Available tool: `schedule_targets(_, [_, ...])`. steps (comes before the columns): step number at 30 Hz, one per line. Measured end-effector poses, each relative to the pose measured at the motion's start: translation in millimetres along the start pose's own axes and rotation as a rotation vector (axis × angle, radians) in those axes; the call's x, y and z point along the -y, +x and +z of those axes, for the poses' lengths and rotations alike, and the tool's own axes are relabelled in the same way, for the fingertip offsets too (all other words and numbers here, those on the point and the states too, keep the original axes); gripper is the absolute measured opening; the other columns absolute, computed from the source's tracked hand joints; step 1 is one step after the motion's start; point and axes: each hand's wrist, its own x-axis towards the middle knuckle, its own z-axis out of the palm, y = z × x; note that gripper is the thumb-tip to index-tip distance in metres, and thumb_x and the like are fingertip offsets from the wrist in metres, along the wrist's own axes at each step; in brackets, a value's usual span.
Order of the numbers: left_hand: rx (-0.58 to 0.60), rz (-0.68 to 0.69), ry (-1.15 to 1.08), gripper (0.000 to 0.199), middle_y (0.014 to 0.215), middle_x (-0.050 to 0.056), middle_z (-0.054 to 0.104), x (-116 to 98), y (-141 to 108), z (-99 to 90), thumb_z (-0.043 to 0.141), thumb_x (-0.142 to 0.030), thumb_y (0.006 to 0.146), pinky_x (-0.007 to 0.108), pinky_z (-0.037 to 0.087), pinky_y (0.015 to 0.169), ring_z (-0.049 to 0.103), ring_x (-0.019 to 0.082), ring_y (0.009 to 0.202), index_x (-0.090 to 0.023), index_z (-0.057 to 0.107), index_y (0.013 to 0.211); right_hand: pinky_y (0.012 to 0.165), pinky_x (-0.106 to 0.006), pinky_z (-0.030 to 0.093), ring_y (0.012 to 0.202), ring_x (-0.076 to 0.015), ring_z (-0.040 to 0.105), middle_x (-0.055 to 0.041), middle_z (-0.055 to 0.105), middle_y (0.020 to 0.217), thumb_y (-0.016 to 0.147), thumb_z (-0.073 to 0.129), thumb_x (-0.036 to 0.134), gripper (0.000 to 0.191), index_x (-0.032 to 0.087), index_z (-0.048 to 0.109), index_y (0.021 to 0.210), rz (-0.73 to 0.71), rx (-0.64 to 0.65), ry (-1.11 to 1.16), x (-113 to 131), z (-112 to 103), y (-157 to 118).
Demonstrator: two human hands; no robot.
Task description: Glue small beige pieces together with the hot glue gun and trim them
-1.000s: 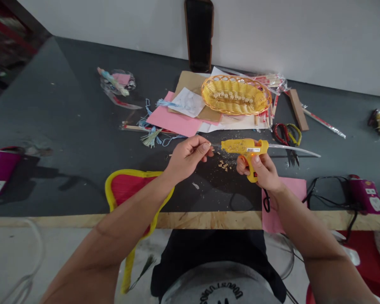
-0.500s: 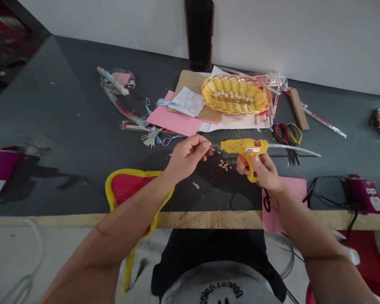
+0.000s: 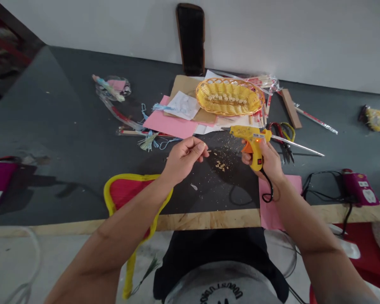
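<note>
My right hand (image 3: 269, 159) is wrapped round the handle of a yellow hot glue gun (image 3: 245, 133), its nozzle pointing left and slightly up. A clear glue stick (image 3: 299, 145) juts from the back of the gun, and a small orange light glows on its side. Thumb and fingertips of my left hand (image 3: 188, 158) are pinched together; a tiny pale piece may show at the tips, too small to name. Between the hands, small wooden bits (image 3: 221, 165) and crumbs lie on the dark table (image 3: 76, 135).
A yellow wicker basket (image 3: 229, 110) holds a row of small pale pieces. Pink paper (image 3: 169, 122), scissors (image 3: 286, 141), a wooden block (image 3: 291, 109) and a phone (image 3: 191, 40) are around it. A red fan with yellow trim (image 3: 123, 190) lies under my left forearm.
The glue gun has moved right and tilted nozzle-up, away from my left hand, which stays pinched. The whole view has shifted slightly.
</note>
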Motion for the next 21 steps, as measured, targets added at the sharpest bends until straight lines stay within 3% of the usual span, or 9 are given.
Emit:
schedule_targets(7, [0.099,0.005,0.009,0.032,0.072,0.004,0.070,0,-2,0.4,0.066,-0.047,0.087,0.025,0.044,0.056,0.055,0.011,0.056,-0.018,0.065,0.075,0.051,-0.028,0.049,0.059,-0.0128,0.057,-0.0001,0.064,0.081,0.078,0.073,0.056,0.040,0.023,0.060,0.098,0.097,-0.103,0.042,16,-1,10])
schedule_targets(13, [0.146,0.007,0.042,0.031,0.073,0.004,0.072,-4,-4,0.8,0.064,-0.047,0.088,0.024,0.043,0.055,0.056,0.011,0.056,-0.018,0.066,0.076,0.048,-0.026,0.051,0.055,-0.0125,0.057,0.0017,0.062,0.069,0.072,0.079,0.055,0.041,0.022,0.063,0.090,0.144,-0.219,-0.101,29,-11,9])
schedule_targets(21, [0.164,0.035,0.087,0.033,0.073,0.005,0.071,-7,-4,0.7,0.062,-0.046,0.089,0.024,0.045,0.057,0.056,0.012,0.057,-0.017,0.065,0.075,0.043,-0.021,0.043,0.050,-0.0094,0.055,0.0008,0.063,0.068,0.069,0.082,0.055,0.048,0.016,0.064,0.091,0.224,-0.152,-0.429,41,-38,-9])
